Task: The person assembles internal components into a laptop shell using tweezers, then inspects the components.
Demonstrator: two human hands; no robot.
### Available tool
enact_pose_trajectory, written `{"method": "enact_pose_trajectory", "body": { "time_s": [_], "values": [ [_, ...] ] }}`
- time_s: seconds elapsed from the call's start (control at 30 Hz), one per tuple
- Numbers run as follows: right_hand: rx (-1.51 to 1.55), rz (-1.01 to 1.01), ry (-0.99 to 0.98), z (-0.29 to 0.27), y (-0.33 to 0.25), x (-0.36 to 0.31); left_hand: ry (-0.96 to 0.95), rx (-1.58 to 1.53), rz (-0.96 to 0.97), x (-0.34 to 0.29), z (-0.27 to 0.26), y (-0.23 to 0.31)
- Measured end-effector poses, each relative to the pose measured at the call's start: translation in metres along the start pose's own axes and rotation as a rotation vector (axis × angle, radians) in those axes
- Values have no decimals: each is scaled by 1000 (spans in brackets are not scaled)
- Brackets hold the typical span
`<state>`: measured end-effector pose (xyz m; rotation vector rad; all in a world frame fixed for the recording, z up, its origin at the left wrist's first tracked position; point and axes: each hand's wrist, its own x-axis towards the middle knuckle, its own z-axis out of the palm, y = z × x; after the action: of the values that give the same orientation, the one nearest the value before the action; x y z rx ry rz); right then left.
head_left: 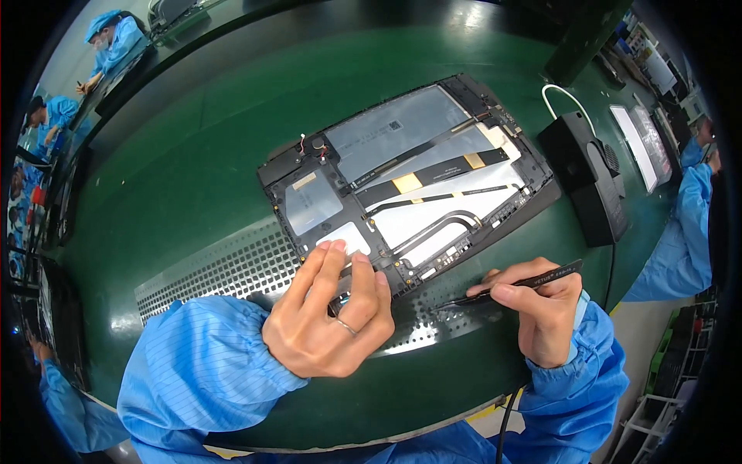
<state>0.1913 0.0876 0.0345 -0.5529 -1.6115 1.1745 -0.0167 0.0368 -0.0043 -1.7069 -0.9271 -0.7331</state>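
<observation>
An opened tablet-like device (433, 166) lies tilted on the green mat, its dark frame, grey and white panels, flat ribbon cables and circuit boards exposed. My left hand (332, 309) rests on its near left corner, fingers apart and fingertips touching a white panel (348, 238); the thumb is hidden. In my right hand (541, 309) is a pair of black tweezers (533, 280), pinched between thumb and fingers. Their tips point left, over a clear sheet (224, 263) with rows of small dark squares. Part of that sheet passes under the device.
To the right of the device stands a black box-shaped unit (583, 178) with a white cable (553, 97) behind it. A white strip (632, 147) lies farther right. Co-workers in blue sit at the far left (116, 42), and a blue sleeve (680, 240) shows at the right.
</observation>
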Motion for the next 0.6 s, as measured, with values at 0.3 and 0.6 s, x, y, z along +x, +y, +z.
{"method": "enact_pose_trajectory", "body": {
  "time_s": [0.3, 0.6],
  "values": [
    [116, -57, 97, 4, -16, -3, -107, -162, -54, -2, -14, -3],
    [25, -253, 115, 27, -30, 6, -135, -418, -334, 7, -41, -5]
  ]
}}
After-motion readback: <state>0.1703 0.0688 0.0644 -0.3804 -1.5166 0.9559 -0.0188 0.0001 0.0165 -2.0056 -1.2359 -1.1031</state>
